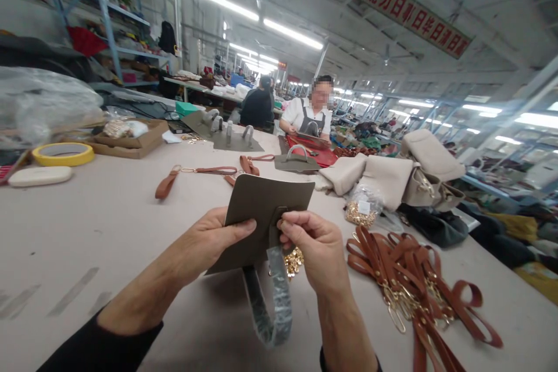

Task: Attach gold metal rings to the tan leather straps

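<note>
At ten o'clock I have the tape (63,154) flat on the surface (183,232). Between ten and eleven sits the box (124,151), shallow and open, holding gold-toned bits and something pale in clear plastic. A few brown straps (164,185) lie at eleven.

At twelve, my left hand (218,235) grips the grey panel (257,209) by its left side, thumb on the near face, keeping it tilted above the surface. The handle (281,296) loops down below it, partly wrapped in clear film. Gold pieces (295,261) lie loose behind the handle. My right hand (314,244) pinches the handle's upper end against the panel, fingertips closed.

At one o'clock stands the clear bag (362,208), gold pieces in its bottom, white label on the front. At two, more brown straps with gold clasps make a pile (405,279).
</note>
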`<state>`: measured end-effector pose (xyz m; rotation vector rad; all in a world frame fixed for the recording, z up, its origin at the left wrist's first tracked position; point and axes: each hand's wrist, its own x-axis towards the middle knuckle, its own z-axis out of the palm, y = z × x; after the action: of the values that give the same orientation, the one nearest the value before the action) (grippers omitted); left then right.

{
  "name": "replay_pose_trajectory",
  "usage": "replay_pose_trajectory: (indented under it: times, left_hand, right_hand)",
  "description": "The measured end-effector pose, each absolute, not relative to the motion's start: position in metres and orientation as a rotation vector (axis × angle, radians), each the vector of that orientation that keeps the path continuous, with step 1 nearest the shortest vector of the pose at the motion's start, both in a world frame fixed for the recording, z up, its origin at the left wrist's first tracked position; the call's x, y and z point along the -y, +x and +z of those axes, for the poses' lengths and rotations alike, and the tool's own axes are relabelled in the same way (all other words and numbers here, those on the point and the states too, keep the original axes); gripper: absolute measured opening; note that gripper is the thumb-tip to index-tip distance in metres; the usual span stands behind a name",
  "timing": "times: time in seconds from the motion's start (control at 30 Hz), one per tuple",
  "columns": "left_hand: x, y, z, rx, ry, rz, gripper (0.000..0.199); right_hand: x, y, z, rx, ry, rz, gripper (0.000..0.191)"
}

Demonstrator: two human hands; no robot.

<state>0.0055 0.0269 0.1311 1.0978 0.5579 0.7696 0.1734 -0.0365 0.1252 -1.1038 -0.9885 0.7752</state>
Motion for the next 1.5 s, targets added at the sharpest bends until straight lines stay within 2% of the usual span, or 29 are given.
replay_pose_trajectory:
  times: [0.9,1.23,1.5]
  left_hand:
    - [-0.028,-0.005,0.137,-0.557,1.206,0.664,0.020]
    - [-0.028,-0.014,0.136,-0.497,1.447,0.557,0.028]
    - [-0.026,-0.013,0.142,-0.494,1.676,0.604,0.025]
  right_hand:
    - [0.038,0.178,0.120,1.170,-1.116,0.758,0.004]
    - [0.045,0.180,0.127,1.199,-1.007,0.797,0.004]
    - [0.043,0.175,0.122,1.187,-1.029,0.774,0.003]
